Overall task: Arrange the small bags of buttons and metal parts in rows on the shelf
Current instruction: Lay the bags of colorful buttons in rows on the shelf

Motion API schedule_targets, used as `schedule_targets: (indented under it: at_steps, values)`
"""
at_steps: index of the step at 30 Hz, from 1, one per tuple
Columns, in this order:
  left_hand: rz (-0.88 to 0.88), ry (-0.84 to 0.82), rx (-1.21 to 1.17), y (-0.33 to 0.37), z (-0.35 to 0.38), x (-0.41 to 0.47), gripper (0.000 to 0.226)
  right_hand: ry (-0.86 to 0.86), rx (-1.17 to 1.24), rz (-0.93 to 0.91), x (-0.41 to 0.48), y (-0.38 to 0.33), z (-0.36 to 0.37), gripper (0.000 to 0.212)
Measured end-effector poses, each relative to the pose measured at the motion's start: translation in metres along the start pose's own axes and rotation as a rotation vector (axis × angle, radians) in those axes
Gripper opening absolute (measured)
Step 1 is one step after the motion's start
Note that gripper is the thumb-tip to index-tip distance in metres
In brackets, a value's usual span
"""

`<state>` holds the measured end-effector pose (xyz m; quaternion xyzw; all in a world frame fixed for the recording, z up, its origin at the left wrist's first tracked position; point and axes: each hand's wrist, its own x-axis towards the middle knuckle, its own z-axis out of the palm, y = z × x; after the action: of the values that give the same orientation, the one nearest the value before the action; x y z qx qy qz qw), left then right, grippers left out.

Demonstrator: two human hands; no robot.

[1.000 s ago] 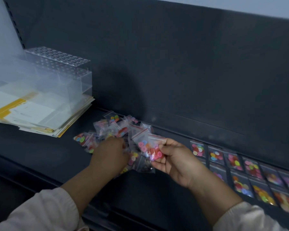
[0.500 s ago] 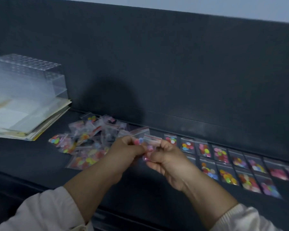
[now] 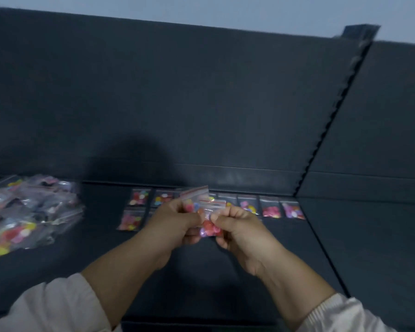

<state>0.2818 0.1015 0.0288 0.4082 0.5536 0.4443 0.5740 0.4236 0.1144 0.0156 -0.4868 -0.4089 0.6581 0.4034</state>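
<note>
Bags (image 3: 210, 230) between left hand (image 3: 175, 224), right hand (image 3: 240, 230)

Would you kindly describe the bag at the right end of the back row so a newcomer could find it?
On the dark shelf, follow the notched upright strip down the back panel to its foot. Just left of it lies the small clear plastic bag of mixed pink and yellow buttons, ending the back row. Its left neighbour holds only red-pink buttons.

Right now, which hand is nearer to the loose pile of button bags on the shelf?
Left. The left hand is to the right of the pile, apart from it; the right hand is farther right, beyond the left hand.
</note>
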Motion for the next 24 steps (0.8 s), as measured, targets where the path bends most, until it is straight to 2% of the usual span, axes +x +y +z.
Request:
schedule_targets:
  at_steps: [4,9,12,17,20,24]
  values:
    - [-0.01,-0.03,0.059,-0.011,0.049,0.003,0.012,0.043,0.051,0.018,-0.012,-0.002,-0.05,0.013]
    - [-0.056,-0.06,0.044,-0.011,0.089,0.001,0.012,0.018,-0.119,-0.091,-0.028,-0.005,-0.086,0.01]
    - [-0.086,0.008,0.007,-0.009,0.104,0.006,0.013,-0.008,-0.15,-0.139,-0.032,-0.003,-0.097,0.014]
    - [-0.184,0.082,-0.117,-0.01,0.118,0.012,0.015,0.022,-0.195,-0.085,-0.03,0.002,-0.112,0.023]
    - [-0.237,0.098,-0.149,-0.014,0.124,0.014,0.013,0.037,-0.179,-0.068,-0.03,0.002,-0.119,0.014]
    - [-0.271,0.098,-0.16,-0.014,0.127,0.017,0.008,0.088,-0.166,-0.003,-0.027,0.006,-0.133,0.012]
